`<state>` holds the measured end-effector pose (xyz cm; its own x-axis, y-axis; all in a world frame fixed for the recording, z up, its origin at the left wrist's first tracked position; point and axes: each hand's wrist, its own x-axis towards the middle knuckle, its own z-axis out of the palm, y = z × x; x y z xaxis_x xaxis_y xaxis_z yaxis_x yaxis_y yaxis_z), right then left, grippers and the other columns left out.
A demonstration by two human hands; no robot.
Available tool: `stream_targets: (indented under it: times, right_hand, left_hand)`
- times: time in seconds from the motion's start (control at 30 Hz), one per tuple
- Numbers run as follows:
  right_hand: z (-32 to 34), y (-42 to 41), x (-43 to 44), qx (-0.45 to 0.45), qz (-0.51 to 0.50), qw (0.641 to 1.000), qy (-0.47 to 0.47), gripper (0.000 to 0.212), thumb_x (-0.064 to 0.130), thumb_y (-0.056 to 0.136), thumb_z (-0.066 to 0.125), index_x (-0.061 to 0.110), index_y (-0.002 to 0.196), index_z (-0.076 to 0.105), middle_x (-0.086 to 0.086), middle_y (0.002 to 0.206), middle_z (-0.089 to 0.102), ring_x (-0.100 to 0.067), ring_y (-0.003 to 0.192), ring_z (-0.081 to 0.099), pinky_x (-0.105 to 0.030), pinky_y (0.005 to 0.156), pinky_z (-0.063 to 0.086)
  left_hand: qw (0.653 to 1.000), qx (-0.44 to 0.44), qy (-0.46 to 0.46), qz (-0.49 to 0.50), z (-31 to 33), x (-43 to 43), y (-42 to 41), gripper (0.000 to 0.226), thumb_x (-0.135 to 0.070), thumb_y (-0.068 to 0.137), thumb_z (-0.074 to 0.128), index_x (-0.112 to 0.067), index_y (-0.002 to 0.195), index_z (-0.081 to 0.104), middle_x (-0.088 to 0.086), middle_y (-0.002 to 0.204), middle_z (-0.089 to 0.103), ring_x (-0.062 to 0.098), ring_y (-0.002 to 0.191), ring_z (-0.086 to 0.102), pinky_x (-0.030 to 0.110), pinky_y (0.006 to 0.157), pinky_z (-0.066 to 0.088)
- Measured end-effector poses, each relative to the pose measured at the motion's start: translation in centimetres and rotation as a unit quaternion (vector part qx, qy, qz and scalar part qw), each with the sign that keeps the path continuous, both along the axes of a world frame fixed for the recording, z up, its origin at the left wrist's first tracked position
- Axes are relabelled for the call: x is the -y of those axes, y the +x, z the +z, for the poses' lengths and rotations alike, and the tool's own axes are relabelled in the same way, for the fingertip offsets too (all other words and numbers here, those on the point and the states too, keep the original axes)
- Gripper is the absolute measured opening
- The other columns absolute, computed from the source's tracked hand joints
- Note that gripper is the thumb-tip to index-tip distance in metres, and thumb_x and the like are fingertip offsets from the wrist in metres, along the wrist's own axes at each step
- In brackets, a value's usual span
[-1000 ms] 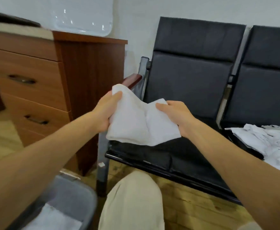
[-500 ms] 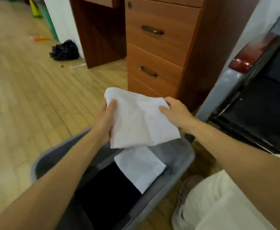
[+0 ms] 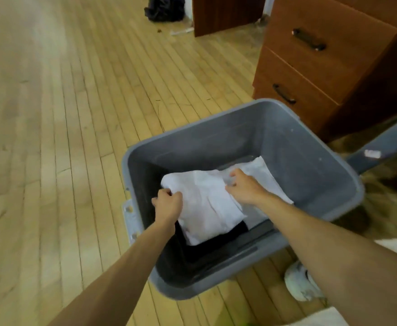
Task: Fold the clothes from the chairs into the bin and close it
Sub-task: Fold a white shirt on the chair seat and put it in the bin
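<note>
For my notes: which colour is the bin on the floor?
Grey; the bin shows best in the head view.

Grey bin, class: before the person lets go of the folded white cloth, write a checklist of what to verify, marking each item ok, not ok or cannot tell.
1. Bin open to take clothes: the grey bin has no lid on it. Ok.
2. Cloth inside the rim: the folded white cloth is below the rim. Ok.
3. Both hands gripping: left hand pinches one edge, right hand the other. Ok.
4. Fold tidy: it looks flat, though blurred. Cannot tell.
5. Landing spot: it lies partly over another white piece and a dark garment. Ok.
6. Lid within reach: none visible. Cannot tell.
</note>
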<state>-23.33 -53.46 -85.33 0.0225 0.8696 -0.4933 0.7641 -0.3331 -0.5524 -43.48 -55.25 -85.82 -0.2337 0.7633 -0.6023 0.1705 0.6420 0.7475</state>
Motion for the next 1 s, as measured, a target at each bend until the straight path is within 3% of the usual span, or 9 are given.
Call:
stream_targets:
  times: [0.1, 0.2, 0.33, 0.43, 0.53, 0.6, 0.7, 0.83, 1.0]
  right_hand:
    - [-0.8, 0.9, 1.4, 0.028, 0.014, 0.997, -0.066, 0.052, 0.025, 0.096, 0.050, 0.008, 0.142, 0.032, -0.012, 0.130, 0.054, -0.028, 0.117, 0.052, -0.038, 0.097, 0.044]
    - [0.8, 3.2, 2.0, 0.052, -0.011, 0.997, -0.059, 0.046, 0.024, 0.097, 0.050, 0.005, 0.139, 0.042, -0.015, 0.135, 0.053, -0.029, 0.121, 0.051, -0.035, 0.097, 0.043]
    - [4.9, 7.0, 2.0, 0.075, -0.053, 0.996, -0.010, 0.038, 0.015, 0.093, 0.053, -0.009, 0.122, 0.056, -0.030, 0.114, 0.062, -0.033, 0.091, 0.063, -0.038, 0.074, 0.051]
    - [9.0, 10.1, 2.9, 0.102, -0.060, 0.993, 0.016, 0.036, 0.012, 0.091, 0.052, -0.012, 0.117, 0.057, -0.034, 0.116, 0.058, -0.039, 0.076, 0.059, -0.035, 0.060, 0.041]
    - [13.5, 13.4, 4.5, 0.138, -0.074, 0.987, 0.043, 0.028, 0.020, 0.093, 0.054, 0.001, 0.108, 0.069, -0.023, 0.111, 0.066, -0.038, 0.095, 0.064, -0.044, 0.075, 0.052]
    - [16.5, 15.5, 6.2, 0.167, -0.088, 0.980, 0.063, 0.022, 0.024, 0.094, 0.055, 0.013, 0.105, 0.070, -0.007, 0.109, 0.068, -0.024, 0.097, 0.061, -0.035, 0.082, 0.050]
    - [20.5, 18.9, 9.6, 0.189, -0.110, 0.972, 0.090, 0.023, 0.021, 0.096, 0.053, 0.011, 0.109, 0.069, -0.006, 0.110, 0.065, -0.022, 0.102, 0.059, -0.031, 0.084, 0.046]
    - [24.8, 24.1, 15.3, 0.235, -0.151, 0.953, 0.114, 0.026, 0.024, 0.096, 0.051, 0.008, 0.105, 0.069, -0.010, 0.108, 0.068, -0.026, 0.097, 0.061, -0.042, 0.090, 0.049]
    - [27.2, 31.7, 24.1, 0.210, -0.245, 0.934, 0.150, 0.015, 0.028, 0.095, 0.056, 0.021, 0.104, 0.065, 0.004, 0.102, 0.067, -0.009, 0.078, 0.060, -0.029, 0.083, 0.048]
  left_hand:
    - [0.999, -0.016, -0.042, -0.016, -1.3, 0.2, 0.4, 0.047, -0.026, 0.079, 0.050, 0.002, 0.116, 0.050, 0.017, 0.126, 0.046, 0.027, 0.094, 0.051, 0.037, 0.083, 0.048]
    - [0.997, 0.010, -0.012, -0.070, -0.3, -0.5, 2.0, 0.003, -0.013, 0.086, 0.045, -0.010, 0.087, 0.047, 0.004, 0.084, 0.045, 0.020, 0.074, 0.045, 0.029, 0.068, 0.041]
    - [0.983, 0.048, 0.049, -0.168, 2.5, -2.1, 5.3, 0.015, -0.013, 0.097, 0.043, -0.013, 0.104, 0.057, 0.002, 0.090, 0.055, 0.022, 0.087, 0.059, 0.032, 0.079, 0.048]
    - [0.964, 0.058, 0.080, -0.247, 5.8, -3.3, 9.2, 0.015, -0.012, 0.097, 0.046, -0.015, 0.098, 0.061, 0.006, 0.094, 0.062, 0.020, 0.082, 0.063, 0.028, 0.069, 0.051]
    - [0.933, 0.071, 0.142, -0.324, 9.9, -3.8, 13.9, 0.015, -0.011, 0.098, 0.046, -0.011, 0.099, 0.061, 0.006, 0.089, 0.062, 0.018, 0.076, 0.062, 0.025, 0.066, 0.052]
    - [0.908, 0.075, 0.182, -0.369, 12.5, -3.5, 17.2, 0.014, -0.014, 0.099, 0.048, -0.010, 0.101, 0.062, 0.004, 0.085, 0.062, 0.016, 0.076, 0.061, 0.025, 0.070, 0.051]
    - [0.870, 0.077, 0.222, -0.432, 16.4, -2.4, 22.1, 0.014, -0.015, 0.098, 0.050, -0.014, 0.097, 0.064, 0.003, 0.088, 0.064, 0.015, 0.082, 0.061, 0.027, 0.078, 0.051]
    - [0.797, 0.121, 0.228, -0.547, 21.0, 0.4, 28.5, 0.017, -0.014, 0.098, 0.051, -0.016, 0.102, 0.068, 0.005, 0.096, 0.070, 0.016, 0.089, 0.068, 0.028, 0.081, 0.054]
    - [0.732, 0.141, 0.268, -0.610, 25.6, 6.3, 38.4, 0.019, -0.009, 0.097, 0.050, -0.012, 0.103, 0.068, 0.004, 0.089, 0.068, 0.016, 0.083, 0.067, 0.027, 0.078, 0.052]
